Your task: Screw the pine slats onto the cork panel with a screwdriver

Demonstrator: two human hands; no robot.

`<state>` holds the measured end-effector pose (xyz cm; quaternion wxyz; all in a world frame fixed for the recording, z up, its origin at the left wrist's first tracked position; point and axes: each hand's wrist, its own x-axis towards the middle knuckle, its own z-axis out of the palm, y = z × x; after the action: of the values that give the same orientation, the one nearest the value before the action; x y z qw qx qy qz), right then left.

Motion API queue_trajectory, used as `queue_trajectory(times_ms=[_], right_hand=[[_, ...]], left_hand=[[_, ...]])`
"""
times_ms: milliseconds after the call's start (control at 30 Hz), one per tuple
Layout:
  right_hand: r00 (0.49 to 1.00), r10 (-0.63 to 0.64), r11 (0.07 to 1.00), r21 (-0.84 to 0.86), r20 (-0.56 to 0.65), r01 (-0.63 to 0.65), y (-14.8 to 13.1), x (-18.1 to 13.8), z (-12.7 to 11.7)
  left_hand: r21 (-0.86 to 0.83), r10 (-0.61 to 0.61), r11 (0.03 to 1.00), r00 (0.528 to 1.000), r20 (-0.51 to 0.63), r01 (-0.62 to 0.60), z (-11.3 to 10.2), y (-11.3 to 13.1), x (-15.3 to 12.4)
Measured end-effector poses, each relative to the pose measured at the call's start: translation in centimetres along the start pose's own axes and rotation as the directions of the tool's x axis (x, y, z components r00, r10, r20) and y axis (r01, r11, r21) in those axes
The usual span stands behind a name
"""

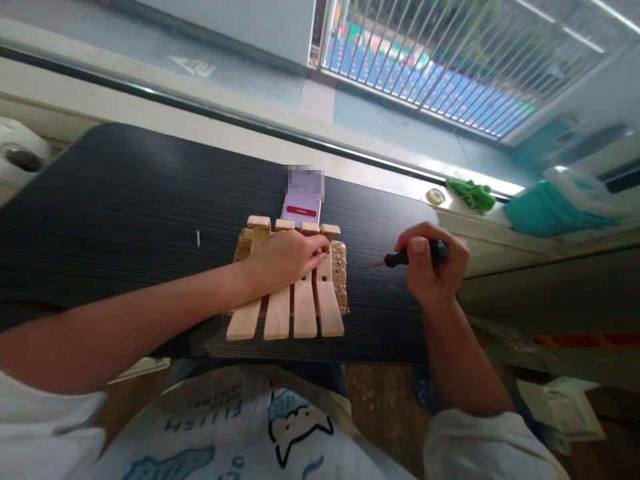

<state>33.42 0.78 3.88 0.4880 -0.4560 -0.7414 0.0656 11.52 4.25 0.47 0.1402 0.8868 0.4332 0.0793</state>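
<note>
Several light wooden slats (305, 310) lie side by side on a rough particle board (341, 273) in the middle of the dark table (125, 213). My left hand (285, 259) rests on top of the slats, its fingertips pinched on a small metal piece that looks like a screw at the right slat. My right hand (433, 267) hovers to the right of the slats, closed around a black-handled screwdriver (400, 258) whose tip points left toward them.
A phone (303, 200) with a red bar on its screen stands behind the slats. A loose screw (198, 237) lies on the table to the left. On the window sill sit a green cloth (473, 193), a teal bag (555, 210) and a roll of tape (436, 196).
</note>
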Motion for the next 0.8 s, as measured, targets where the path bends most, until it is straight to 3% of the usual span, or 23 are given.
queue_trajectory(times_ms=[233, 467, 800], right_hand=[[0.986, 0.127, 0.988, 0.098, -0.104, -0.117, -0.5, 3.0, 3.3], [0.993, 0.106, 0.994, -0.025, 0.056, -0.105, -0.8, 3.3, 4.1], [0.993, 0.051, 0.998, -0.053, 0.109, -0.045, -0.9, 3.4, 4.3]], left_hand=[[0.013, -0.024, 1.0, 0.999, 0.025, 0.024, -0.2, 0.3, 0.1], [0.028, -0.015, 0.999, 1.0, -0.003, 0.015, -0.1, 0.3, 0.0], [0.008, 0.005, 1.0, 0.999, -0.043, -0.005, 0.1, 0.1, -0.1]])
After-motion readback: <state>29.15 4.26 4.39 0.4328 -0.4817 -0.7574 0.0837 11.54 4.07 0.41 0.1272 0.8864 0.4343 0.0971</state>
